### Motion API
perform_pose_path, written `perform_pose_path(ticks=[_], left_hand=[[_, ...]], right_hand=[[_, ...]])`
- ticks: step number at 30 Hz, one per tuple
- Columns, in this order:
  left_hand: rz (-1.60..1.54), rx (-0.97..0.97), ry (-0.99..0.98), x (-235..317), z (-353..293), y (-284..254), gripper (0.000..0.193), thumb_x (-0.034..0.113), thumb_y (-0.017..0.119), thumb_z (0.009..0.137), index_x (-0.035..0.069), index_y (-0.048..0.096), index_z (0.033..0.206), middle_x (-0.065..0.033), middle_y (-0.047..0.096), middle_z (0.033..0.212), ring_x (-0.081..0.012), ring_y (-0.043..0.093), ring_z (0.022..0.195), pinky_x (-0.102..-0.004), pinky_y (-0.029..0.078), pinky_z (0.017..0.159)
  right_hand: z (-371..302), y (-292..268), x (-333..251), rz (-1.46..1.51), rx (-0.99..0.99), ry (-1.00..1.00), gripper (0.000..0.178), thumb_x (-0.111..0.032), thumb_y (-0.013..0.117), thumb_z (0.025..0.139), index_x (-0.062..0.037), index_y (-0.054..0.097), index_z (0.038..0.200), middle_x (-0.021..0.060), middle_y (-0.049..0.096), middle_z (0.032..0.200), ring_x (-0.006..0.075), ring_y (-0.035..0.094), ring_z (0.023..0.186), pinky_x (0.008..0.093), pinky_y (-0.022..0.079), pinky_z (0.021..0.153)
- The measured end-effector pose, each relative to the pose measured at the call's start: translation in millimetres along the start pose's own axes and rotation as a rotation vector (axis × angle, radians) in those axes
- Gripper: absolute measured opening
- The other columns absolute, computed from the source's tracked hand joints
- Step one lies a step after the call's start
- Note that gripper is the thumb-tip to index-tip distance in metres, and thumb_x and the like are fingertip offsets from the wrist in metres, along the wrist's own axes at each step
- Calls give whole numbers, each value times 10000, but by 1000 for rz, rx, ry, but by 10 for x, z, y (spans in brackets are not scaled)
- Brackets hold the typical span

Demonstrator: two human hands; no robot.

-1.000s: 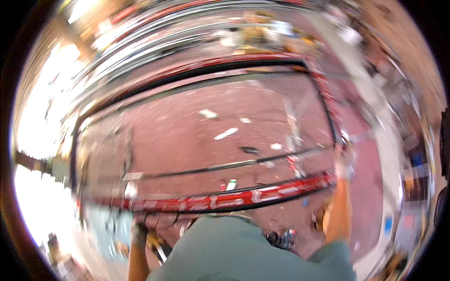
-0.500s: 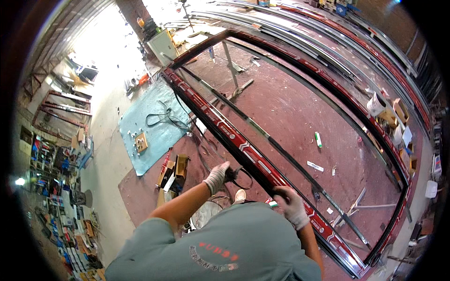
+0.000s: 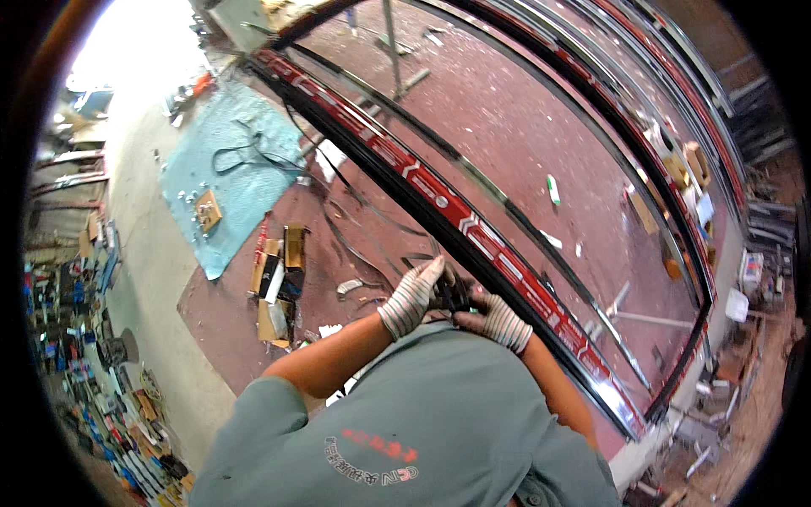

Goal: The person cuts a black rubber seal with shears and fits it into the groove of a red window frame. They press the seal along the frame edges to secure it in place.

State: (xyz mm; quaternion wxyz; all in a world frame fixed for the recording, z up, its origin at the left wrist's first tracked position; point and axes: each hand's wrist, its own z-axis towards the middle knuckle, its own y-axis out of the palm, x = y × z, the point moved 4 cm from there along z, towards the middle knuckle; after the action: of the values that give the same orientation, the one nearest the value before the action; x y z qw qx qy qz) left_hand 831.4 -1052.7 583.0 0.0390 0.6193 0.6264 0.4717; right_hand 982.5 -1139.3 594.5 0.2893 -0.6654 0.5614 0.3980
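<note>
In front of my waist, my two hands in striped work gloves meet around a dark bundle of black strip (image 3: pixel 454 291). My left hand (image 3: pixel 411 297) has its fingers closed on the bundle's left side. On the other side my right hand (image 3: pixel 498 321) closes on it, its fingertips partly hidden. Thin dark strips trail from there up to the left. Just beyond my hands runs the near bar of a large rectangular metal frame (image 3: pixel 435 198), dark with red-and-white film. Neither hand touches this bar.
A light blue sheet (image 3: pixel 190 152) with dark strips and a small brown box (image 3: pixel 208 209) lies on the floor at left. Opened cartons (image 3: pixel 293 258) stand closer to me. Stands hold the frame up. Long metal profiles (image 3: pixel 676 59) lie beyond it; tools crowd the far left.
My right hand has left the frame's bar and come over to the black bundle beside my left hand. My left hand has shifted slightly right. The whole view has moved toward the frame.
</note>
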Motion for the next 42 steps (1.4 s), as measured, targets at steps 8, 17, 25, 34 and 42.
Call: perform_pose_path(ticks=[8, 17, 25, 34, 42], left_hand=[[93, -140, -4, 694, 88, 167, 383, 380, 484, 1068, 45, 606, 930, -191, 726, 1006, -273, 729, 911, -397, 601, 832], [119, -126, 253, 1419, 289, 51, 391, 467, 490, 1045, 117, 581, 898, -161, 712, 894, -272, 687, 781, -429, 571, 752], [16, -180, 231, 1500, 503, 67, 361, 420, 507, 1051, 117, 595, 876, -159, 712, 922, -259, 680, 739, -482, 596, 773], [-101, -296, 47, 1011, 591, 372, 361, 424, 502, 1053, 121, 680, 973, -121, 739, 997, -245, 703, 870, -458, 578, 840], [24, -370, -159, 634, 340, 773, 439, 456, 490, 1050, 78, 633, 1221, -144, 672, 1223, -308, 656, 1151, -454, 583, 938]], right_hand=[[-295, -308, -89, 125, 340, -136, 206, -190, 699, 967, -14, 705, 1075, 24, 725, 986, 116, 655, 960, 297, 522, 909], [-1679, -618, 126, 57, 948, -87, 271, -222, 699, 954, 28, 708, 1057, 40, 704, 877, 97, 600, 713, 240, 462, 630], [-3731, -937, 302, -424, 1328, 182, 291, -162, 710, 924, -37, 713, 1186, -4, 678, 839, 109, 614, 734, 266, 516, 689], [-4910, -488, 1583, 818, 1785, 242, 417, -329, 580, 965, -241, 603, 1372, 94, 661, 857, 241, 633, 655, 386, 551, 616], [-4160, 163, 3166, 1404, 1488, 75, 552, -381, 501, 1000, -42, 452, 1432, 228, 603, 1330, 434, 651, 1085, 595, 469, 1001]])
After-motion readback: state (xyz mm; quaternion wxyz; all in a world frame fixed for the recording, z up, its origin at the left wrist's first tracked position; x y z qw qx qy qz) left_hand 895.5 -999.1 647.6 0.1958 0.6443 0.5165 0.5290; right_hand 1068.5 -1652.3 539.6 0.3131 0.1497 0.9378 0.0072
